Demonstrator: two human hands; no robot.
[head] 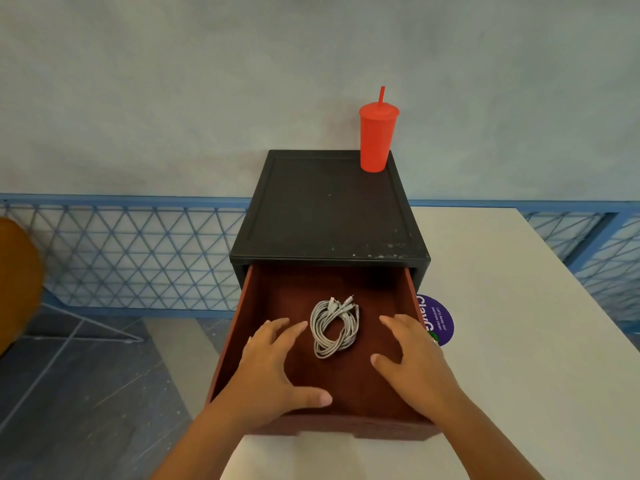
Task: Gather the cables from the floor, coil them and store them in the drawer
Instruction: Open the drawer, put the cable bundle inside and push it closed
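Note:
A coil of grey-white cables (333,329) lies on the bottom of the pulled-out reddish-brown drawer (239,317). The drawer belongs to a black cabinet (325,209) that stands on a white table. My left hand (277,368) hovers just left of the coil, fingers spread, holding nothing. To the right of the coil is my right hand (412,358), also spread and empty. Neither hand touches the cables.
A red tumbler with a straw (377,136) stands on the cabinet's back right corner. A purple round sticker (440,318) lies on the white table (519,341) beside the drawer. A blue mesh railing (138,258) runs behind, and an orange chair (17,282) sits at far left.

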